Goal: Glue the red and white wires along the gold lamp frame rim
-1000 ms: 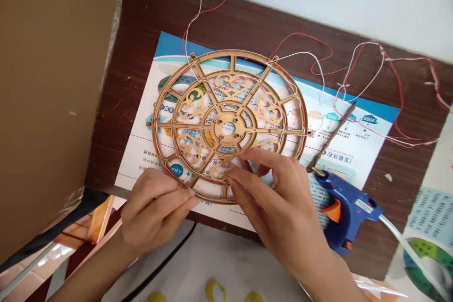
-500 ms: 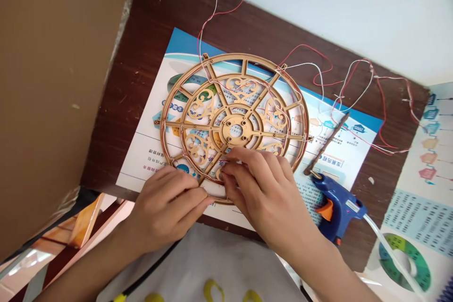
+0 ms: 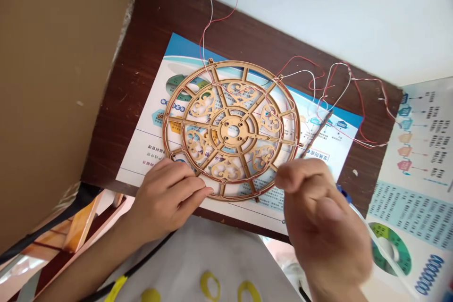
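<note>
A gold-coloured round openwork frame [image 3: 231,153] with spokes and scroll ornaments lies on a printed sheet. Thin red and white wires [image 3: 300,72] run along its rings and trail off past its far edge. My left hand [image 3: 173,196] is closed on the frame's near-left rim, thumb and fingers pinching it. To the right of the frame my right hand [image 3: 325,222] is raised, fingers curled and smeared by motion; what is in them, if anything, is hidden. Behind it, a blue glue gun [image 3: 344,194] is mostly covered, only a bit of its body showing.
A dark wooden table [image 3: 134,61] bears the printed sheet [image 3: 141,151]. Beyond the sheet's right part lies a thin brown stick [image 3: 320,132]. A second printed sheet [image 3: 421,151] hangs at the right edge. A brown cardboard-like panel [image 3: 60,80] stands at left; a white wall rises behind.
My right hand has left the frame's near side and moved right and up, now covering most of the glue gun. My left hand stays at the frame's rim.
</note>
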`<state>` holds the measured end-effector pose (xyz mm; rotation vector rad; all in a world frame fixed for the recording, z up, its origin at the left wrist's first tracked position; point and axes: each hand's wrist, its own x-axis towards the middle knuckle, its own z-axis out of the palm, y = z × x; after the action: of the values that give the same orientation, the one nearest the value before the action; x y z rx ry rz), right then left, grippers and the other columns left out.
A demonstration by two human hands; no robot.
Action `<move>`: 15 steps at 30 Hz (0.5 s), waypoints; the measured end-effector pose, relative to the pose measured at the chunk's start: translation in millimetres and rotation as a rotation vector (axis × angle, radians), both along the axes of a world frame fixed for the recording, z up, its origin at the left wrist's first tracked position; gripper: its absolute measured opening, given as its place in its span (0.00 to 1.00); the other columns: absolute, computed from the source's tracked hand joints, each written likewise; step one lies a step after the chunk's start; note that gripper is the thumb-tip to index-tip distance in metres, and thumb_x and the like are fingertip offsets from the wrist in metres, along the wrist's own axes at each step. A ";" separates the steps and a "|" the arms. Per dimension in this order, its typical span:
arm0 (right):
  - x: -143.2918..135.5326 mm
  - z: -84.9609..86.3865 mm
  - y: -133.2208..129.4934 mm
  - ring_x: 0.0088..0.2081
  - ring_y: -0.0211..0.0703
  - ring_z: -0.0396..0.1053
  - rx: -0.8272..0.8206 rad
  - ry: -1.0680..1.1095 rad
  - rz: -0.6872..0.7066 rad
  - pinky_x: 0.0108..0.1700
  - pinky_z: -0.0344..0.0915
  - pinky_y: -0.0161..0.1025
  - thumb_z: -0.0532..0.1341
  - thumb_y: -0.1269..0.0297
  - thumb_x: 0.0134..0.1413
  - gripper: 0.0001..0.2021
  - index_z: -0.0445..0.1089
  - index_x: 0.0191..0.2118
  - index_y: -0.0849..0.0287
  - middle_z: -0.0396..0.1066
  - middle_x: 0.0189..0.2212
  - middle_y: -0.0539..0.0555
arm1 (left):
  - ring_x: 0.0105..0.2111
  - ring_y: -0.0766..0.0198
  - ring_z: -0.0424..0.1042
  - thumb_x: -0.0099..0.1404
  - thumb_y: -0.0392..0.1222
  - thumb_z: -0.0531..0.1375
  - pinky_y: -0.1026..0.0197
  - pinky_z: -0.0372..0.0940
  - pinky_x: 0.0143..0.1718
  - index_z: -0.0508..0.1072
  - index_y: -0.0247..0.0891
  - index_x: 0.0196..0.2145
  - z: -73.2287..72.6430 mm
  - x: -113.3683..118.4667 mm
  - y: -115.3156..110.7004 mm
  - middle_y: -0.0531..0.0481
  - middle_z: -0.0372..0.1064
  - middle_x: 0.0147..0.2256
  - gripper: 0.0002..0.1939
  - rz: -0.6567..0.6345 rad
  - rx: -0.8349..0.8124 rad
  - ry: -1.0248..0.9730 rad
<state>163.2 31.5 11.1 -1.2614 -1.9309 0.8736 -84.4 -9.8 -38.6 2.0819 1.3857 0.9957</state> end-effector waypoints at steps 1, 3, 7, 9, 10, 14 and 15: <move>5.3 3.5 -7.8 0.35 0.47 0.62 -0.042 0.085 -0.053 0.35 0.64 0.45 0.43 0.65 0.81 0.18 0.48 0.32 0.51 0.56 0.35 0.51 | 0.30 0.65 0.72 0.77 0.32 0.65 0.56 0.65 0.36 0.74 0.42 0.40 -0.5 0.1 0.1 0.56 0.74 0.32 0.07 0.003 0.007 -0.003; 16.6 6.4 -27.3 0.34 0.47 0.58 -0.147 0.276 -0.163 0.34 0.63 0.46 0.46 0.58 0.82 0.21 0.48 0.30 0.52 0.51 0.33 0.51 | 0.30 0.65 0.72 0.77 0.33 0.65 0.57 0.65 0.36 0.74 0.42 0.40 -0.6 0.1 0.2 0.56 0.75 0.32 0.07 0.007 0.026 -0.010; 42.4 -2.5 -69.3 0.37 0.48 0.64 -0.251 0.363 -0.211 0.36 0.67 0.48 0.54 0.63 0.80 0.17 0.67 0.33 0.52 0.60 0.36 0.54 | 0.32 0.65 0.73 0.79 0.32 0.63 0.58 0.68 0.37 0.74 0.43 0.42 2.5 -0.5 -1.2 0.55 0.75 0.34 0.07 0.016 0.046 -0.003; 56.2 -9.4 -84.8 0.40 0.49 0.68 -0.266 0.345 -0.166 0.39 0.72 0.49 0.62 0.64 0.77 0.11 0.75 0.38 0.52 0.64 0.39 0.54 | 0.33 0.65 0.75 0.78 0.30 0.64 0.59 0.70 0.38 0.75 0.43 0.45 5.9 -0.9 -2.7 0.54 0.76 0.36 0.07 0.030 0.052 0.018; 63.4 -12.2 -91.0 0.40 0.48 0.69 -0.264 0.355 -0.158 0.40 0.74 0.48 0.65 0.63 0.75 0.09 0.76 0.38 0.51 0.65 0.39 0.54 | 0.34 0.65 0.76 0.77 0.30 0.65 0.59 0.71 0.38 0.75 0.43 0.46 8.0 -1.0 -3.6 0.54 0.76 0.37 0.08 0.035 0.059 0.033; 98.8 -15.2 -118.8 0.29 0.47 0.67 -0.273 0.443 -0.131 0.34 0.75 0.48 0.66 0.53 0.73 0.14 0.76 0.33 0.49 0.63 0.28 0.50 | 0.34 0.64 0.77 0.77 0.30 0.66 0.56 0.70 0.40 0.76 0.43 0.47 16.0 0.1 -7.8 0.54 0.79 0.37 0.08 0.017 0.116 0.121; 109.8 -14.9 -128.9 0.26 0.48 0.66 -0.291 0.449 -0.134 0.30 0.74 0.50 0.63 0.53 0.74 0.16 0.75 0.32 0.49 0.63 0.25 0.51 | 0.34 0.63 0.77 0.77 0.31 0.65 0.55 0.69 0.41 0.77 0.44 0.47 16.8 0.9 -9.0 0.54 0.80 0.37 0.08 0.014 0.133 0.152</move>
<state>272.9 -97.5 -3.9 -1.2120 -1.3875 1.2765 -83.5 -18.8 -21.8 2.2898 1.4453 0.9764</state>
